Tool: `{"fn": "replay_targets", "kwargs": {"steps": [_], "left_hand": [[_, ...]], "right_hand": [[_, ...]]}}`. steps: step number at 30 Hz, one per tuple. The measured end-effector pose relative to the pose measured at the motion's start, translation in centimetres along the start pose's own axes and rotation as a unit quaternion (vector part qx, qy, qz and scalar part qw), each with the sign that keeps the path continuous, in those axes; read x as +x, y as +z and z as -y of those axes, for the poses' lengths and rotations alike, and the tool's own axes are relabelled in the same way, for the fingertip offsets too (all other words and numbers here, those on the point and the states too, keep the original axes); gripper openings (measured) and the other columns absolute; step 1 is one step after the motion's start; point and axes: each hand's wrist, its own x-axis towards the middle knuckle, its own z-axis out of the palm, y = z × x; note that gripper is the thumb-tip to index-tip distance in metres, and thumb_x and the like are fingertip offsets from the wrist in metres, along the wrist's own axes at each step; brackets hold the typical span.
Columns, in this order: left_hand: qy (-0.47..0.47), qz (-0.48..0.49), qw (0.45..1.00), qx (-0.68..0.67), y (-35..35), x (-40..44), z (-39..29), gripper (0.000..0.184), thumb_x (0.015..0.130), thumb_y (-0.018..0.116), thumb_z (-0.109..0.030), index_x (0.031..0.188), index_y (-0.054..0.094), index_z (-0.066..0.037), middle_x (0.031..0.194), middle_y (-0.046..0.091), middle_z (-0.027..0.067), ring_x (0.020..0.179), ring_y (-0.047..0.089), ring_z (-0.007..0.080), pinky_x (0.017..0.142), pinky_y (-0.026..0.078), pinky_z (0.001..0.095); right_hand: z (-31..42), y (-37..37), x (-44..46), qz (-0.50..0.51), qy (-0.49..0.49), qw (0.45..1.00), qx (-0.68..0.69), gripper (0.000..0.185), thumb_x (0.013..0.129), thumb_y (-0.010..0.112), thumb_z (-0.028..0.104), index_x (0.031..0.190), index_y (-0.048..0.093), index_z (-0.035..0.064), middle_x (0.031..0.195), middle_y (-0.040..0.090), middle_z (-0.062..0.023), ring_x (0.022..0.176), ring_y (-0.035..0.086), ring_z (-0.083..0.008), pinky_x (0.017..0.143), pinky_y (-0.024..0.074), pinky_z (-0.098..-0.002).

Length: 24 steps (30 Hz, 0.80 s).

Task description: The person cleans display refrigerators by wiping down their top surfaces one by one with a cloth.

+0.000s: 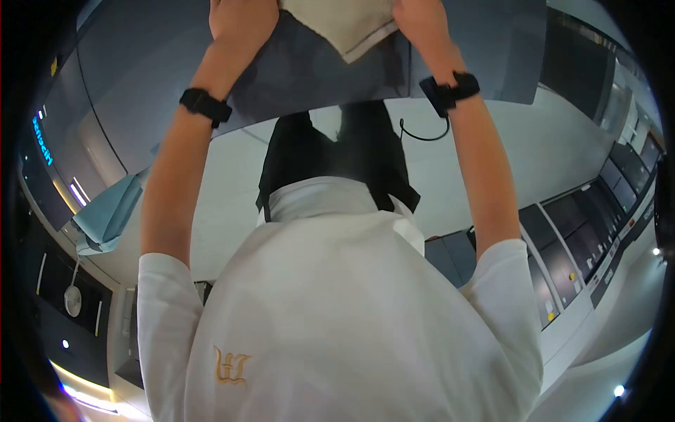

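Beige cloth [341, 24] between two hands, over the grey tabletop [485, 56].
Cloth runs out of view at the top; one corner points at the tabletop's near edge, stopping short of it, a stitched hem along its right side; cannot tell whether it lies flat or is lifted. Left hand [242, 24] at the cloth's left side, right hand [422, 21] at its right side, just past a seam in the tabletop; fingers of both mostly cut off or turned away, so cannot tell whether they grip or merely touch. Black wristband [205, 107] on left wrist, above the near edge; black band [450, 93] on right wrist, a thin dark cable [425, 138] curving just below it. White shirt [337, 302], dark trousers [337, 155] this side of the near edge.
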Motion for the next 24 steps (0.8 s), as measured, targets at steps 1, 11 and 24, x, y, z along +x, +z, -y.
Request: {"fn": "replay_targets", "kwargs": {"steps": [1, 11, 24], "left_hand": [[-0.001, -0.009, 1.000, -0.001, -0.2, 1.4, -0.3, 0.061, 0.105, 0.049, -0.028, 0.156, 0.040, 0.003, 0.165, 0.036, 0.0219, 0.155, 0.031, 0.0376, 0.125, 0.029, 0.0489], [-0.030, 0.020, 0.999, 0.020, 1.0, 6.5, -7.2, 0.055, 0.100, 0.056, -0.023, 0.151, 0.046, -0.003, 0.155, 0.049, 0.0182, 0.148, 0.040, 0.0430, 0.114, 0.044, 0.0538], [0.144, 0.043, 0.988, -0.026, 4.1, 17.3, -15.4, 0.054, 0.107, 0.047, -0.027, 0.154, 0.044, 0.000, 0.163, 0.038, 0.0219, 0.153, 0.031, 0.0441, 0.123, 0.030, 0.0537]], "right_hand": [[-1.4, 0.4, 1.9, -0.017, 0.003, 1.000, 0.001, 0.052, 0.086, 0.054, -0.004, 0.133, 0.070, 0.0108, 0.147, 0.061, -0.0149, 0.129, 0.059, -0.0400, 0.109, 0.0487, -0.0435], [-2.5, 1.1, 5.0, 0.074, -0.018, 0.997, -0.009, 0.031, 0.084, 0.061, 0.001, 0.105, 0.078, 0.0161, 0.139, 0.064, -0.0009, 0.136, 0.055, -0.0251, 0.109, 0.0517, -0.0419], [-20.8, -9.8, 0.0, -0.014, 0.102, 0.991, 0.083, 0.042, 0.093, 0.056, 0.012, 0.133, 0.068, 0.0098, 0.149, 0.055, -0.0212, 0.132, 0.055, -0.0422, 0.109, 0.0463, -0.0474]]}}
